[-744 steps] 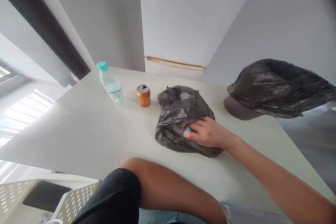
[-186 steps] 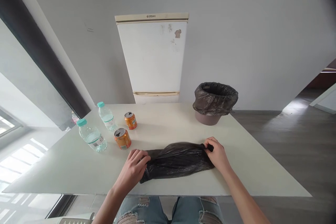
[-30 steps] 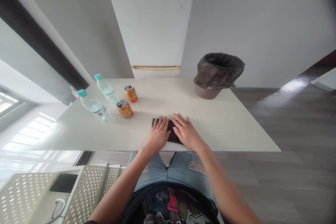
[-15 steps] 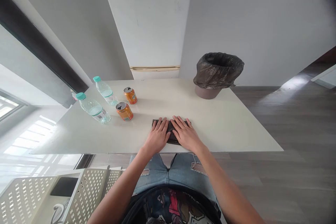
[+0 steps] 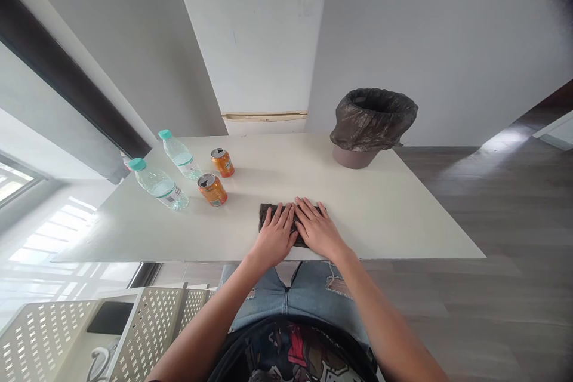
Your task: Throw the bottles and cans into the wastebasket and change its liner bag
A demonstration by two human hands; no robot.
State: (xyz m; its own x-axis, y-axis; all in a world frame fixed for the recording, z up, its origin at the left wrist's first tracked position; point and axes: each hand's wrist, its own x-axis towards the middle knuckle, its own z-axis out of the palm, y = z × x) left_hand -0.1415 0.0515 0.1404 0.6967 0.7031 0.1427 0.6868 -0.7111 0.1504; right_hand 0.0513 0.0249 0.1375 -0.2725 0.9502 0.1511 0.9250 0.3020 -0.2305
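Observation:
A folded black plastic bag (image 5: 267, 215) lies flat on the white table (image 5: 380, 215) near its front edge, largely covered by my hands. My left hand (image 5: 278, 233) rests palm down on its middle, fingers stretched out. Beside it, my right hand (image 5: 316, 228) lies flat over the right part of the bag, its fingers spread. The two hands meet or nearly meet at the index fingers and thumbs. What lies beneath the palms is hidden.
Two orange cans (image 5: 213, 190) with opened tops stand left of the hands. Further left are two clear bottles (image 5: 163, 188) with teal caps. A bin (image 5: 356, 158) lined with a black bag stands at the back right. A perforated basket (image 5: 147, 328) sits below the table's front left.
My left hand has slid right across the bag, toward my right hand, uncovering more of the bag's left end. My right hand has stayed in place.

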